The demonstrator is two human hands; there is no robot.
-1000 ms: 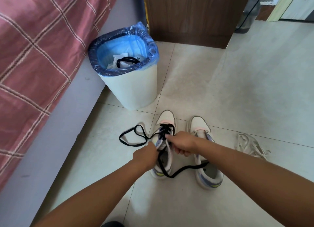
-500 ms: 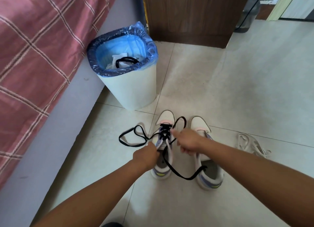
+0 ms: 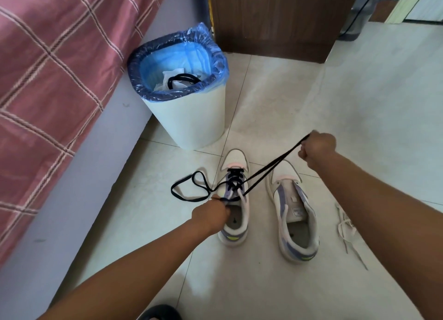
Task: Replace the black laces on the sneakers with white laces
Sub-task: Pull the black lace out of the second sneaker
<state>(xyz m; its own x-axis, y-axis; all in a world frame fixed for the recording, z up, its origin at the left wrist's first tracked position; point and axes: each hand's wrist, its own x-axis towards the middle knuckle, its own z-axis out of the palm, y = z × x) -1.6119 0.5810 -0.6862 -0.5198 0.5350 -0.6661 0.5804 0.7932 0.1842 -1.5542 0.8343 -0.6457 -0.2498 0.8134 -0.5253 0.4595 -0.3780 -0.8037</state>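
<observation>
The right hand grips a doubled stretch of the black lace, drawn taut up from the left sneaker on the tiled floor. The left hand pinches that sneaker's collar beside the eyelets. The right sneaker stands unlaced alongside, with the white laces lying just to its right.

Both bare forearms reach in from the bottom of the frame. The left hand sits low at centre, fingers curled. The right hand is raised at mid-right, fist closed, pinching.
</observation>
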